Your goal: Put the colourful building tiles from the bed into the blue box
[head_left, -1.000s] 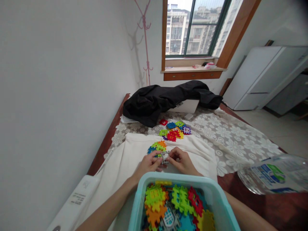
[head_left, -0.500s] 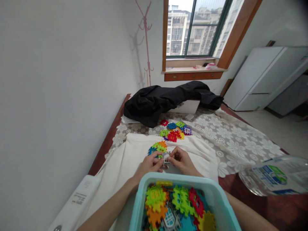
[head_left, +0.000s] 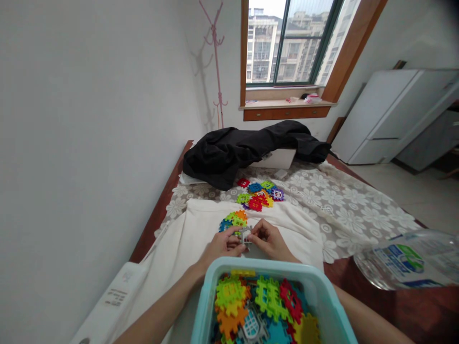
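Between my two hands is a grey interlocking block (head_left: 245, 234) with a white window piece in its middle. My left hand (head_left: 223, 244) grips its left edge with fingers and thumb. From the other side, my right hand (head_left: 268, 239) pinches the block near the window piece. Just beyond my left fingers lie joined or overlapping blocks (head_left: 234, 220) in green, orange and blue on the white cloth (head_left: 193, 224). Below my hands stands a light-blue bin (head_left: 265, 263) holding many coloured blocks, among them a grey one with a white window (head_left: 251, 326).
Farther off, a loose pile of coloured blocks (head_left: 256, 203) rests on the flowered tablecloth (head_left: 344, 200). Black fabric (head_left: 244, 148) drapes over a white box (head_left: 276, 158) behind it. A large clear plastic bottle (head_left: 405, 260) lies at the right. A white box-like object (head_left: 111, 301) is at the left.
My left fingers have shifted slightly on the grey block, whose angle has changed a little. Both hands still hold it. The whole view has drifted slightly.
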### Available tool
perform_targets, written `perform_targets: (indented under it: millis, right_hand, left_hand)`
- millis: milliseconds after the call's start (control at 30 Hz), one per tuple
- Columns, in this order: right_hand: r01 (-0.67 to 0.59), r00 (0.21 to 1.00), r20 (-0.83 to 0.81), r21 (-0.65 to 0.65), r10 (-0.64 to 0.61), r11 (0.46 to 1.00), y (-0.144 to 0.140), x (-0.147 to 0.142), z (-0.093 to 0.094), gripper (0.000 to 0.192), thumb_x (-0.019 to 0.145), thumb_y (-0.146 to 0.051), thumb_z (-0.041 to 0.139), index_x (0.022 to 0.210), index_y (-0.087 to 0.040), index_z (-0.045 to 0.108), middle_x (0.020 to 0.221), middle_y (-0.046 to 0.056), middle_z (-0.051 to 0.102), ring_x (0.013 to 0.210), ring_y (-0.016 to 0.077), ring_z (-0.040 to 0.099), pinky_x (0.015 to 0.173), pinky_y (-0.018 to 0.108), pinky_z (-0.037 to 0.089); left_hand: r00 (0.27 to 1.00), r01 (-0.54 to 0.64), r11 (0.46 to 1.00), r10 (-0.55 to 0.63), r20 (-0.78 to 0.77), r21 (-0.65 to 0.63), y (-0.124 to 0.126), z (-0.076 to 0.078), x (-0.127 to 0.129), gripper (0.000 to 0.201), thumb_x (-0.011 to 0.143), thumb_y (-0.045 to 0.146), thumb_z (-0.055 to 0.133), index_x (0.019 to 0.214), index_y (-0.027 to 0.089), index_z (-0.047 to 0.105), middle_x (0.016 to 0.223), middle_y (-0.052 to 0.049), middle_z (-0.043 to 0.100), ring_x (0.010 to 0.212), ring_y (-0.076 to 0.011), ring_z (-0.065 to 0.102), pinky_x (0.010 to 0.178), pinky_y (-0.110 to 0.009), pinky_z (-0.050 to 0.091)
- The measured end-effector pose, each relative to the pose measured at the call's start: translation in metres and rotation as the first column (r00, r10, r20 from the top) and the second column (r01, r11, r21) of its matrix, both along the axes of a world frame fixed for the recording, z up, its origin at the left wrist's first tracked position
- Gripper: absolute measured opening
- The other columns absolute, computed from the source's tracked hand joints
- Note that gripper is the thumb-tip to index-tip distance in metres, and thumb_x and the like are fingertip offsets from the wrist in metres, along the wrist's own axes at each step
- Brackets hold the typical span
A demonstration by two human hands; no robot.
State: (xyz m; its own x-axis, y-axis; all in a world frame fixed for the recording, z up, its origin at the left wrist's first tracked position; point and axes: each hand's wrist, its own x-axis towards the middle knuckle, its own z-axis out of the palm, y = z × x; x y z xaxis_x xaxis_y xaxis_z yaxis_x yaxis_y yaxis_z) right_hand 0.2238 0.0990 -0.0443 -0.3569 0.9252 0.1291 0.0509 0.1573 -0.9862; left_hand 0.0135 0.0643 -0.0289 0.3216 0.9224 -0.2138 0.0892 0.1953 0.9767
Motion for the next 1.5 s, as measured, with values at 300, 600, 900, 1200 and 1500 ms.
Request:
perform_targets:
  millis: [300,600,900,1200,1500]
  right_hand:
    - [-0.047,0.996,0.080,0.217,0.031,0.975,-0.001,0.005,0.008,0.028,0.091,-0.046,0.072,0.108,-0.024,0.067,0.082,0.001,0.063,0.073,0.0191,0.055,0.066,0.032,0.043]
    - [-0.092,0.996,0.004,0.186,0.092,0.978,0.000,0.005,0.000,0.045,0.094,-0.046,0.070,0.132,-0.027,0.056,0.096,0.004,0.064,0.084,0.0212,0.060,0.073,0.033,0.048]
    - [-0.133,0.991,0.005,0.075,0.133,0.988,0.003,0.005,-0.001,0.040,0.094,-0.055,0.070,0.118,-0.024,0.061,0.082,0.000,0.063,0.072,0.0184,0.058,0.063,0.030,0.041]
    - [-0.149,0.988,-0.039,0.050,0.151,0.988,0.001,0.008,-0.001,0.039,0.093,-0.053,0.072,0.116,-0.023,0.063,0.077,-0.002,0.062,0.067,0.0163,0.061,0.062,0.029,0.045]
    - [-0.156,0.985,-0.065,0.093,0.162,0.983,0.004,0.010,-0.005,0.040,0.095,-0.049,0.071,0.126,-0.025,0.063,0.087,0.001,0.068,0.075,0.0175,0.064,0.068,0.030,0.051]
  left_hand:
    - [0.990,-0.140,0.990,0.139,0.028,0.033,0.000,0.004,0.003,0.060,0.083,0.046,0.078,0.131,0.015,0.058,0.081,-0.005,0.079,0.075,-0.0237,0.079,0.071,-0.033,0.061]
    - [0.980,-0.176,0.984,0.174,0.099,0.011,0.001,0.013,0.006,0.061,0.081,0.045,0.082,0.126,0.015,0.054,0.076,-0.002,0.078,0.070,-0.0201,0.077,0.067,-0.029,0.060]
    - [0.992,-0.116,0.993,0.115,0.056,0.007,-0.003,0.008,0.004,0.042,0.085,0.047,0.079,0.112,0.018,0.064,0.082,-0.004,0.079,0.076,-0.0223,0.079,0.066,-0.027,0.059]
    - [0.990,-0.116,0.990,0.122,-0.075,0.078,0.000,0.002,0.002,0.032,0.088,0.047,0.075,0.097,0.017,0.069,0.077,-0.003,0.077,0.071,-0.0196,0.075,0.063,-0.026,0.055]
    - [0.995,-0.031,0.998,0.036,-0.091,0.059,-0.003,0.005,0.002,0.031,0.089,0.045,0.073,0.101,0.017,0.070,0.072,-0.002,0.075,0.065,-0.0201,0.074,0.060,-0.027,0.056]
